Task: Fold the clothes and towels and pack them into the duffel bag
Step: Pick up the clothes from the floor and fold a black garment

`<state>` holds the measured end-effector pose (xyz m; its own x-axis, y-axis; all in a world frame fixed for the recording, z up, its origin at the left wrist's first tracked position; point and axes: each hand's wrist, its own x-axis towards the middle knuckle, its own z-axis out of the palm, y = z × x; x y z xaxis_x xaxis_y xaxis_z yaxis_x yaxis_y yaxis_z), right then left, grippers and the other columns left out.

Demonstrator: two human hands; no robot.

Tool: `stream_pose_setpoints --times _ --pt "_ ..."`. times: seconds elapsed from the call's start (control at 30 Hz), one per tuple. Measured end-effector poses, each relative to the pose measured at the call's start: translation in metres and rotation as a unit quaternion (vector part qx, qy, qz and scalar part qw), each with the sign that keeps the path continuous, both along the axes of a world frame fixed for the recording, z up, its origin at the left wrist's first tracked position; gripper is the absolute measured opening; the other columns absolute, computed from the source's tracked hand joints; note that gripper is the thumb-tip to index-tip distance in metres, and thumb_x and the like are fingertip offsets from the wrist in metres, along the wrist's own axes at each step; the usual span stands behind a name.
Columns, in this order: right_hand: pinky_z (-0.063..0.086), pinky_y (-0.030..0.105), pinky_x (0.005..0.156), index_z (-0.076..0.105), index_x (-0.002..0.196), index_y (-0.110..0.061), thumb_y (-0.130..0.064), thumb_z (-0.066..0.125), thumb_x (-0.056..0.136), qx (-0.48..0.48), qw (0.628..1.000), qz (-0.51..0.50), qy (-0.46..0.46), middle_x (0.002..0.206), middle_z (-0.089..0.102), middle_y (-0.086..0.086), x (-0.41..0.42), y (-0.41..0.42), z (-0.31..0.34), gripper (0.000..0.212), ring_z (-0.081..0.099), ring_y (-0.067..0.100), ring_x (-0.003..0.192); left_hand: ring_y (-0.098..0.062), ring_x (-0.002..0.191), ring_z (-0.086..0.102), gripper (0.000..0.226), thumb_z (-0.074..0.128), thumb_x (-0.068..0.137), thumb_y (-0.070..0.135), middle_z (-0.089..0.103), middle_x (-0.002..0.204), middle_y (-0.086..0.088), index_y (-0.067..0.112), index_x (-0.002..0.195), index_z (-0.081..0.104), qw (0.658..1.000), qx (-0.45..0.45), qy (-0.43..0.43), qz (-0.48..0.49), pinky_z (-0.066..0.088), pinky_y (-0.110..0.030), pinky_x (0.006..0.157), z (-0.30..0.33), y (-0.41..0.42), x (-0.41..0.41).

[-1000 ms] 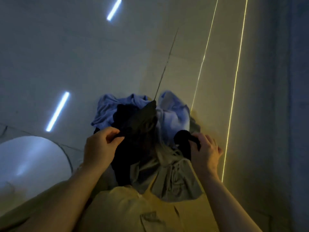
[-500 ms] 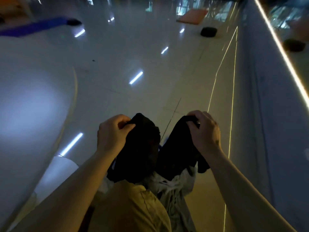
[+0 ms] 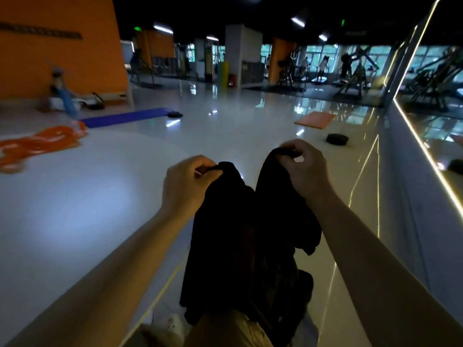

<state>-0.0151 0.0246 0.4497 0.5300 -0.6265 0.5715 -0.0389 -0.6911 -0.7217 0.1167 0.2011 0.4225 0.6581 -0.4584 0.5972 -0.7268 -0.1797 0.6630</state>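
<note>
A black, limp fabric garment (image 3: 240, 234) hangs in the air in front of the person, held up by its top edge over a glossy pale tiled floor (image 3: 238, 121). The left hand (image 3: 185, 189) pinches one upper corner between thumb and curled fingers; the right hand (image 3: 304, 169) grips the other corner, held slightly higher. The cloth sags between them in two dark folds (its exact shape is hard to read in the dim light). A purple exercise mat (image 3: 125, 117) and an orange flat mat (image 3: 314, 119) lie well apart on the floor beyond.
</note>
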Motion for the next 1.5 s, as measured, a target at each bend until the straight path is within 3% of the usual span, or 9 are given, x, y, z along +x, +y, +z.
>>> stream_pose_setpoints --times 0.2,0.43,0.67,0.93,1.1,1.23,1.33,1.4,1.5 --pt "0.043 0.010 0.071 0.058 0.084 -0.031 -0.015 0.062 0.090 0.002 0.990 0.128 -0.054 0.084 0.057 -0.018 0.053 0.064 0.107 0.017 0.054 -0.003 0.080 -0.005 0.077 0.062 0.001 0.067 0.088 0.020 0.066 0.079 0.009 0.021 0.088 0.067 0.995 -0.094 -0.017 0.001 0.047 -0.020 0.075 0.086 0.063 0.032" --pt "0.055 0.035 0.084 0.061 0.085 -0.026 -0.011 0.060 0.091 0.065 0.942 0.286 -0.166 0.087 0.064 -0.002 0.125 0.184 0.214 0.016 0.064 0.018 0.088 0.009 0.072 0.056 0.008 0.067 0.088 0.010 0.059 0.079 0.015 0.018 0.087 0.065 0.966 -0.207 -0.123 0.093 0.043 -0.012 0.073 0.185 0.176 0.065" --pt "0.054 0.032 0.085 0.063 0.086 -0.026 -0.014 0.062 0.090 0.058 0.904 0.379 -0.188 0.092 0.066 -0.001 0.188 0.274 0.245 0.013 0.064 0.016 0.092 -0.001 0.074 0.059 0.005 0.070 0.084 0.016 0.063 0.076 0.017 0.022 0.082 0.070 0.942 -0.172 -0.188 0.218 0.044 -0.014 0.071 0.220 0.262 0.092" --pt "0.049 0.033 0.087 0.066 0.089 -0.024 -0.019 0.065 0.087 -0.022 0.943 0.331 -0.012 0.092 0.064 -0.007 0.247 0.274 0.159 0.006 0.060 0.017 0.095 -0.004 0.077 0.059 0.010 0.069 0.086 0.017 0.064 0.083 0.012 0.026 0.083 0.065 0.949 -0.078 -0.117 0.282 0.038 -0.002 0.070 0.154 0.298 0.114" --pt "0.040 0.038 0.100 0.067 0.103 -0.028 -0.030 0.063 0.085 -0.154 0.922 0.245 0.257 0.122 0.051 0.008 0.226 0.227 0.054 0.019 0.050 0.026 0.115 -0.020 0.093 0.062 0.028 0.063 0.081 0.039 0.065 0.102 -0.001 0.020 0.100 0.071 0.962 0.127 -0.030 0.242 0.047 -0.029 0.089 0.044 0.311 0.094" --pt "0.033 0.046 0.107 0.046 0.130 -0.044 -0.062 0.057 0.078 -0.164 0.901 0.278 0.288 0.144 0.030 -0.006 0.142 0.210 -0.027 0.056 0.035 0.019 0.132 -0.028 0.118 0.052 0.057 0.040 0.089 0.061 0.055 0.128 -0.007 0.022 0.127 0.058 0.926 0.217 -0.100 0.292 0.045 -0.052 0.096 -0.032 0.349 0.054" --pt "0.019 0.044 0.116 0.012 0.133 -0.066 -0.096 0.027 0.059 -0.136 0.859 0.351 0.347 0.147 0.007 -0.029 0.081 0.218 -0.078 0.080 0.017 0.006 0.139 -0.022 0.142 0.025 0.074 0.021 0.081 0.082 0.028 0.153 0.007 0.046 0.145 0.027 0.920 0.222 0.024 0.321 0.025 -0.061 0.109 -0.069 0.366 0.017" --pt "-0.002 0.045 0.118 -0.011 0.131 -0.070 -0.099 0.016 0.055 -0.164 0.837 0.356 0.381 0.142 -0.007 -0.035 0.069 0.230 -0.103 0.085 0.001 0.001 0.141 -0.012 0.146 0.003 0.087 0.011 0.073 0.091 0.006 0.156 0.016 0.046 0.148 0.007 0.921 0.244 0.073 0.296 0.008 -0.059 0.115 -0.089 0.360 0.003" --pt "-0.010 0.048 0.115 -0.011 0.130 -0.069 -0.092 0.027 0.062 -0.125 0.869 0.338 0.339 0.151 -0.006 -0.028 0.082 0.248 -0.114 0.082 -0.002 -0.003 0.139 -0.006 0.145 -0.010 0.092 0.007 0.068 0.093 -0.005 0.156 0.018 0.045 0.145 -0.007 0.923 0.260 0.075 0.274 -0.005 -0.055 0.115 -0.095 0.339 0.004"
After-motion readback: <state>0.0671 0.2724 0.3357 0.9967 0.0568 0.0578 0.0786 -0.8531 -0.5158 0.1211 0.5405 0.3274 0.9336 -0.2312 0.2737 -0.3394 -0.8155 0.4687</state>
